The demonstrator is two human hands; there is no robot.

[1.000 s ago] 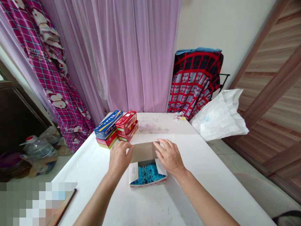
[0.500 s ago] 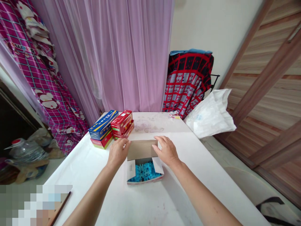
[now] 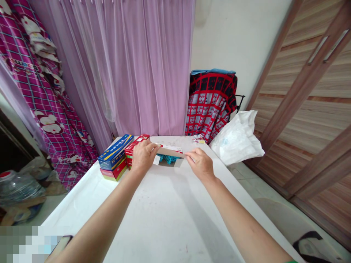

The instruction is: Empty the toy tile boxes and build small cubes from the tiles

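Note:
An opened cardboard box (image 3: 173, 148) is at the far middle of the table, tipped so its mouth faces me. Blue plastic-looking pieces (image 3: 169, 159) show inside; their exact kind is too small to make out. My left hand (image 3: 144, 154) pinches the box's upper left edge, and my right hand (image 3: 200, 163) pinches its upper right corner. A white side flap (image 3: 157, 159) sticks out near my left fingers. Whether the box touches the table underneath I cannot tell.
Left of the box are a stacked blue box (image 3: 116, 151) and red boxes (image 3: 135, 144). Small wrappers (image 3: 199, 138) lie at the table's back edge. A white bag (image 3: 236, 140) stands beyond its right edge. The tabletop (image 3: 161, 212) has a white cover.
Both hands have closed on the box, which was resting flat with its lid raised. It has moved away from me and tipped, opening toward me. The camera view has shifted slightly.

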